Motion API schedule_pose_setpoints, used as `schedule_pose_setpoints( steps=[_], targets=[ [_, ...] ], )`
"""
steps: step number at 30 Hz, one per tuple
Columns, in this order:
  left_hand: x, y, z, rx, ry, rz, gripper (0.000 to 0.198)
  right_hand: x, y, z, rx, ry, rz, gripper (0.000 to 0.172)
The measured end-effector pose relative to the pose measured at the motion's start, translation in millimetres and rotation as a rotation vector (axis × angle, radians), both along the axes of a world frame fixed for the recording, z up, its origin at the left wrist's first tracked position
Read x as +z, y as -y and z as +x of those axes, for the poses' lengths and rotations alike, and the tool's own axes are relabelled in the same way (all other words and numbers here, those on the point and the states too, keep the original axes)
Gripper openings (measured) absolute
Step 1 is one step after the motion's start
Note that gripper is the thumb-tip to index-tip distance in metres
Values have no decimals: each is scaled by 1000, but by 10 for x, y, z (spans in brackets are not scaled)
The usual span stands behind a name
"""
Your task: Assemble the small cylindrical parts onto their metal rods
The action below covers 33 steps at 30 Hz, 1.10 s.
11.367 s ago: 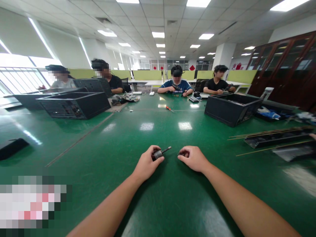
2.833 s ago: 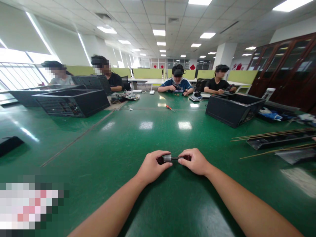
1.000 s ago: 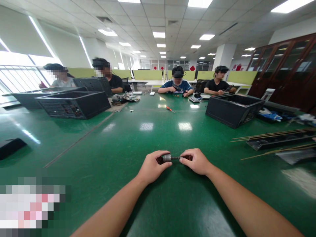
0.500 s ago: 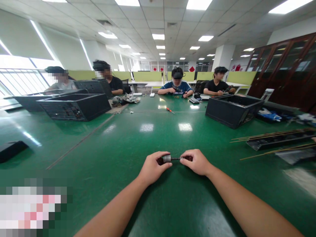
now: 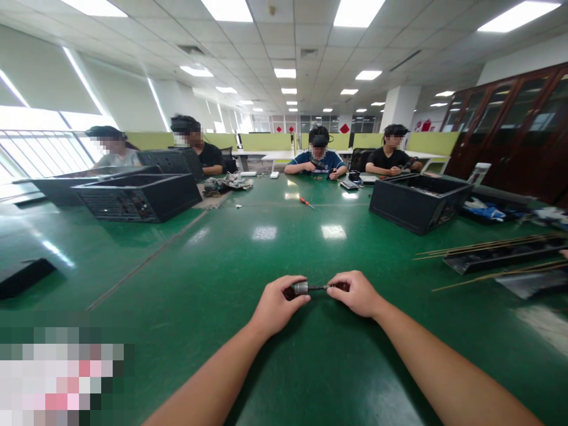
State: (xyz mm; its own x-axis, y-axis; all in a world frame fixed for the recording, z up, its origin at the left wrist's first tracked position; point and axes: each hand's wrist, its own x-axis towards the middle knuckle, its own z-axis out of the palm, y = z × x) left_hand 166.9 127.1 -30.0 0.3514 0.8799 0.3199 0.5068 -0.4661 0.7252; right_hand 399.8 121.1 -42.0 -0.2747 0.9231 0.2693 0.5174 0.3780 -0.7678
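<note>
Near the table (image 5: 266, 248) edge, the left hand (image 5: 276, 305) pinches a small motor (image 5: 300, 288); the right hand (image 5: 358, 293) grips its shaft (image 5: 320, 288) tip.

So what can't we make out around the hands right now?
Head view only:
- What the right hand pinches at the thin shaft's end: covered by its fingers.
- Rear of the metal cylinder: inside the left hand.
- Table's near-left corner: under a pixelated patch.
- Orange-handled tool: too small to identify.

Head-worn view, forward-down, near the table (image 5: 266, 248)
</note>
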Motion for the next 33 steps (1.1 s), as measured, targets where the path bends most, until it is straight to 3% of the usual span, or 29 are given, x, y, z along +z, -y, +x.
schedule_pose_setpoints(
  steps=[14,25,30,33],
  targets=[
    [-47,-46,-22,45,59,-31,34,-50,-33,20,-14,-28,-56,23],
    [-46,-107,-70,80,260,-223,38,-83,-55,-22,38,-30,-70,23],
    [125,-55,-163,206,103,25,38,-125,-97,-12,40,-68,-103,24],
    [253,121,-358,280,9,80,37,-136,-99,-1,46,-70,-90,24]
  ],
)
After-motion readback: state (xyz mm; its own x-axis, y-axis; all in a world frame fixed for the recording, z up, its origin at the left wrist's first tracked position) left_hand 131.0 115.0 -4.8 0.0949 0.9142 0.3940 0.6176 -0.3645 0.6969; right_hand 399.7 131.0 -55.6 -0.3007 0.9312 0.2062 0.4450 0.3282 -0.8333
